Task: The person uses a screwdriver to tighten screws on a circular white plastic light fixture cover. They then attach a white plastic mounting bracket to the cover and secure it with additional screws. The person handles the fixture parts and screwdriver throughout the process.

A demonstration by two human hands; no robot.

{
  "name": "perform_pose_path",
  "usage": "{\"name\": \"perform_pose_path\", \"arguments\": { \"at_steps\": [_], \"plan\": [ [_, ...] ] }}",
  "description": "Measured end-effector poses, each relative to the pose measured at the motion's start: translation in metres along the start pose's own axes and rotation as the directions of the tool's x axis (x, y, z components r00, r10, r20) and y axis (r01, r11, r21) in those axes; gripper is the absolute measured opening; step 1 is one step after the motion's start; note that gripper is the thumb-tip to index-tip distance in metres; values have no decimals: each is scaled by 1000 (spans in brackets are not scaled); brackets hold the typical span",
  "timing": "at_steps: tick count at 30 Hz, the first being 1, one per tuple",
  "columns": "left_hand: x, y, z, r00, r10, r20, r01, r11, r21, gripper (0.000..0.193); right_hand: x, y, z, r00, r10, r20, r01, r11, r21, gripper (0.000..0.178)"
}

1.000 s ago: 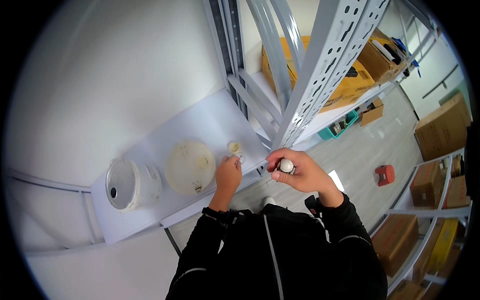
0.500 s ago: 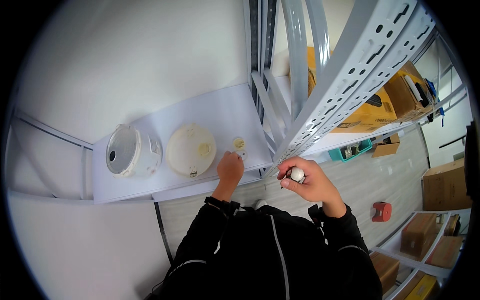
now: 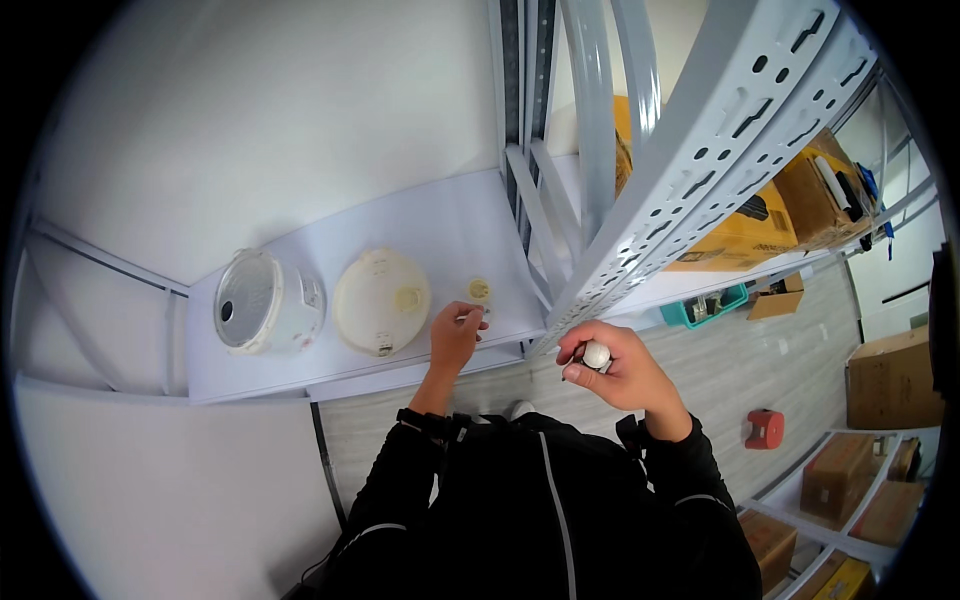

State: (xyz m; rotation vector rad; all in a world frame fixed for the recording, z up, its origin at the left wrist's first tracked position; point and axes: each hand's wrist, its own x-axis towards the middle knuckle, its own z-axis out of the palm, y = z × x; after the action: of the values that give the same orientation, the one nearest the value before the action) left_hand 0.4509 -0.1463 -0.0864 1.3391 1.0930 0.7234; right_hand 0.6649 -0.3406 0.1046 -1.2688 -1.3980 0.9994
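My left hand point(image 3: 455, 338) is over the front right of the white shelf board point(image 3: 460, 215), its fingertips pinched together. Something small and pale shows at the fingertips, too small to name. Just beyond them sits a small round yellowish cup-like piece point(image 3: 479, 289). To the left of this hand lies a wide, round, cream-coloured lid point(image 3: 372, 325) with a yellowish round spot on it. Off the board's right end, my right hand point(image 3: 625, 372) is curled around a small white round-topped object point(image 3: 596, 354), with a dark part beside it.
A white bucket point(image 3: 300, 312) with a dark hole in its lid stands at the board's left. A perforated grey upright point(image 3: 690, 180) rises close by my right hand. Yellow boxes point(image 3: 730, 235), a teal bin point(image 3: 705, 308) and a red stool point(image 3: 764, 429) are further right.
My left hand has drawn back slightly and turned, so its pinched fingertips show more plainly. My right hand keeps its hold, shifted only a little.
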Motion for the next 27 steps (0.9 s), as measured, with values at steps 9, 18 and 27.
{"name": "perform_pose_path", "arguments": {
  "at_steps": [9,18,27],
  "plan": [
    [4,1,-4,924,357,135,-367,735,570,15,12,0,10,1000,-13,23,13,1000,10,28],
    [14,-22,3,918,370,143,-357,616,702,12,14,-1,12,1000,-15,13,15,1000,0,28],
    [15,-15,5,906,380,185,-389,582,714,12,14,-1,13,1000,-13,-3,13,1000,10,26]
  ]
}}
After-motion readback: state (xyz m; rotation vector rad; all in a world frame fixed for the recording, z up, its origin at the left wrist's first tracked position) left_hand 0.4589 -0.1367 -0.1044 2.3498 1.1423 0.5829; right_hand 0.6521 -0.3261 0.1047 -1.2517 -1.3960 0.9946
